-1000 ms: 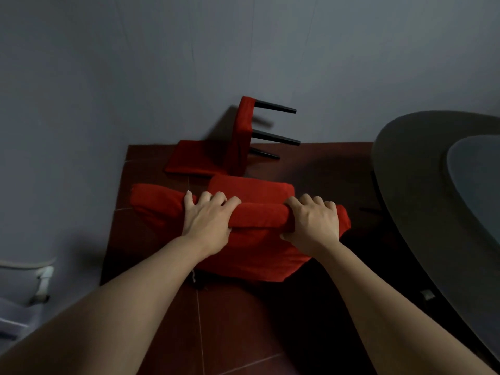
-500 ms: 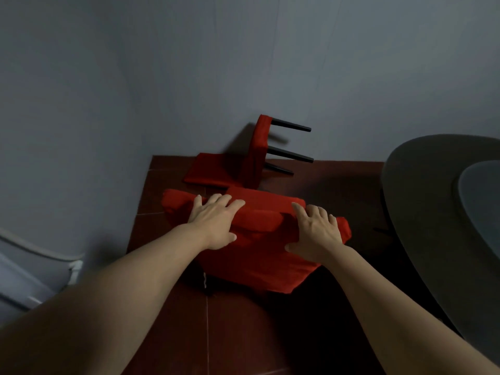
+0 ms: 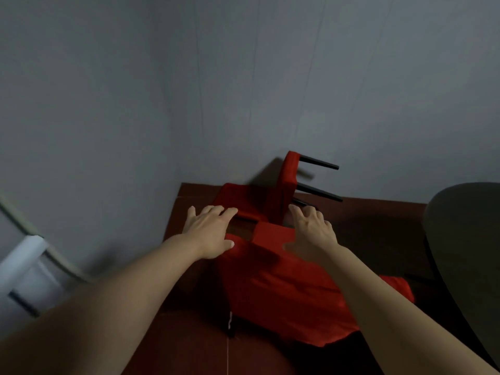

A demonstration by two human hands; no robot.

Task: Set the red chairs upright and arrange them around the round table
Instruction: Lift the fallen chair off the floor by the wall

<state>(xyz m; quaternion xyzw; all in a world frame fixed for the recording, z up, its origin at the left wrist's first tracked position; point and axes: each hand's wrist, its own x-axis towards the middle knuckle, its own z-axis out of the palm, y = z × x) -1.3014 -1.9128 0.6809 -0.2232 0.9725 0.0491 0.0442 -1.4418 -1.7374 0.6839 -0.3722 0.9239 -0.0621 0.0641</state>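
Both hands have let go of the near red chair (image 3: 292, 288): a second ago they were curled over the top edge of its backrest, half a second ago the fingers were already straightening, and now they reach forward with fingers spread, holding nothing. The left hand (image 3: 209, 232) hovers with its fingertips over the far edge of that chair's cover, and the right hand (image 3: 312, 228) is stretched out beside it, its fingers pointing toward the legs of the second red chair (image 3: 288, 182); whether either hand touches fabric cannot be told through the blur. The near chair now lies lower and closer in the view, between the two forearms, with its right edge near the round table (image 3: 465, 239), whose dark rim has slid further to the right edge of the picture. The second chair lies tipped on its side against the grey wall (image 3: 243, 90), black legs sticking out to the right, as in the earlier frames. The reddish-brown tiled floor (image 3: 378, 220) shows between the chairs and the table, and a white frame (image 3: 27, 255) stands at the left edge.
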